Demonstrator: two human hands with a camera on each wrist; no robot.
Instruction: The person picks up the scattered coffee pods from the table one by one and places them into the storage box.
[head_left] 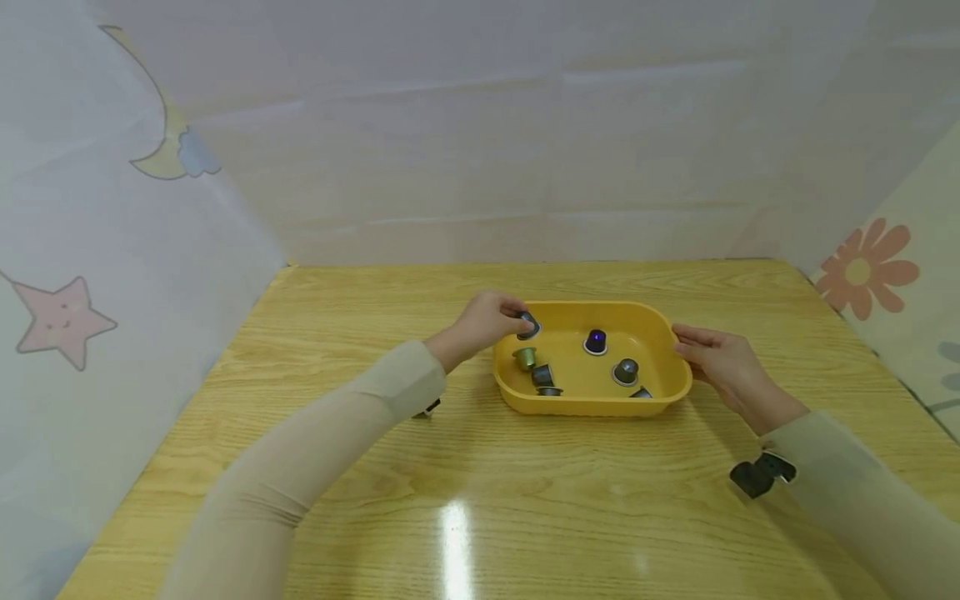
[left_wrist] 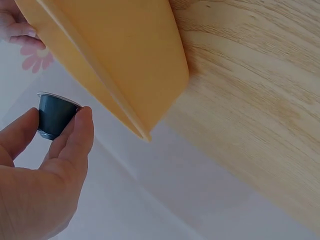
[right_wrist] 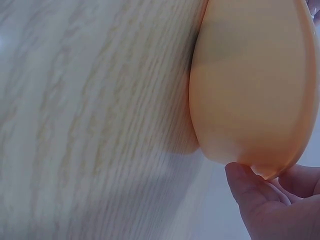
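My left hand (head_left: 482,322) pinches a dark blue-green coffee capsule (left_wrist: 57,115) between thumb and fingertips, over the left end of a yellow plastic bin (head_left: 585,406). The capsule's wide silver rim faces up in the left wrist view. At the bin's right end, my right hand (head_left: 726,367) grips the rim, thumb on one side and fingers on the other. Inside the bin lie a green capsule (head_left: 525,358) and a dark capsule (head_left: 542,377) at the left, a purple capsule (head_left: 596,341) near the middle and a grey capsule (head_left: 626,372) to its right.
Two more capsules are partly hidden behind the bin's front wall, one capsule (head_left: 550,391) at left and another capsule (head_left: 642,392) at right. The bin stands on a wood-grain table (head_left: 420,492). Behind the table hangs a pale printed sheet (head_left: 450,150).
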